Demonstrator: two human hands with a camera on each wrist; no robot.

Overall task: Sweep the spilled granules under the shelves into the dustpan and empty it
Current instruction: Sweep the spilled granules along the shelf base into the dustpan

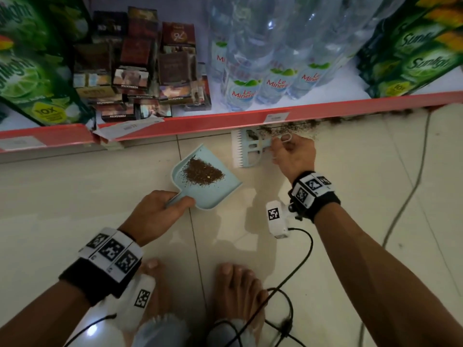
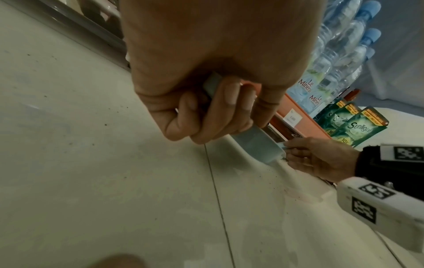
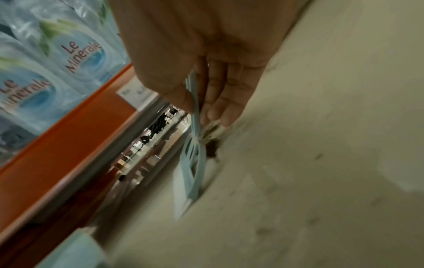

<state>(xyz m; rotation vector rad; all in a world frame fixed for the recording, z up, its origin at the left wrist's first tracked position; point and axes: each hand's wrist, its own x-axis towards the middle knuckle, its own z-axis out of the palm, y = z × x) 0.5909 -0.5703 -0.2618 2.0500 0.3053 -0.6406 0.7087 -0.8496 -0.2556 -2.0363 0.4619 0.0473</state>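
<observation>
A light blue dustpan (image 1: 220,194) lies on the pale floor tiles with a brown heap of granules (image 1: 204,172) in it. My left hand (image 1: 160,209) grips its handle (image 2: 213,85), fingers curled round it. My right hand (image 1: 293,156) pinches the thin handle of a light blue brush (image 1: 248,150), whose white bristle edge faces left, just right of the pan. Dark spilled granules (image 1: 288,128) lie along the floor under the red shelf edge (image 1: 225,118), beside the brush; in the right wrist view a clump of granules (image 3: 212,148) sits against the brush (image 3: 195,163).
The low shelf holds water bottles (image 1: 270,71), green detergent packs (image 1: 411,51) and stacked small boxes (image 1: 140,66). More dark debris runs along the shelf base to the right (image 1: 375,113). My bare feet (image 1: 233,291) and black cables (image 1: 283,291) are close behind the hands.
</observation>
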